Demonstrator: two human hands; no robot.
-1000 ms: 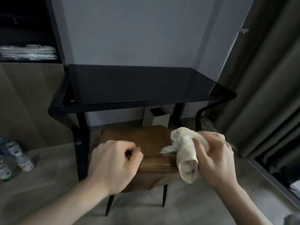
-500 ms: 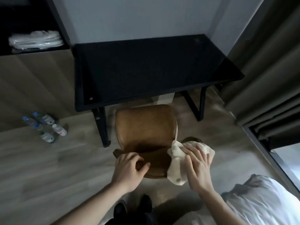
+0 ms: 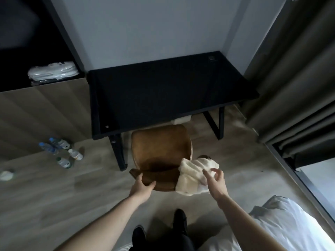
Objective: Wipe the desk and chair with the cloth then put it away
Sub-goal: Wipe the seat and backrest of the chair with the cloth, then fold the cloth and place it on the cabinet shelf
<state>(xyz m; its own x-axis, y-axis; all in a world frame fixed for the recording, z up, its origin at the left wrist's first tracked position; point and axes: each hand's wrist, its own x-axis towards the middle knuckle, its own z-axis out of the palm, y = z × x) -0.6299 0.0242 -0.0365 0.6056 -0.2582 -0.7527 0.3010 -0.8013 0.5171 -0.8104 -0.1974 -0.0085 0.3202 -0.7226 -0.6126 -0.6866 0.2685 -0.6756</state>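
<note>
The brown chair (image 3: 161,151) is tucked partly under the black desk (image 3: 163,91), its backrest toward me. My left hand (image 3: 142,187) grips the top edge of the backrest near its left end. The cream cloth (image 3: 190,178) lies bunched over the right end of the backrest and hangs down behind it. My right hand (image 3: 215,183) is on the cloth's right side, thumb and fingers spread, with the fingertips touching the fabric.
Several water bottles (image 3: 59,151) stand on the wood floor at left. A shelf holds folded white items (image 3: 52,71). Dark curtains (image 3: 299,87) hang at right, white bedding (image 3: 282,227) lies at bottom right. My black shoes (image 3: 159,230) are below the chair.
The view has risen and pulled back from the chair. My left hand slid toward the backrest's left end. My right hand's fingers have loosened and spread on the cloth.
</note>
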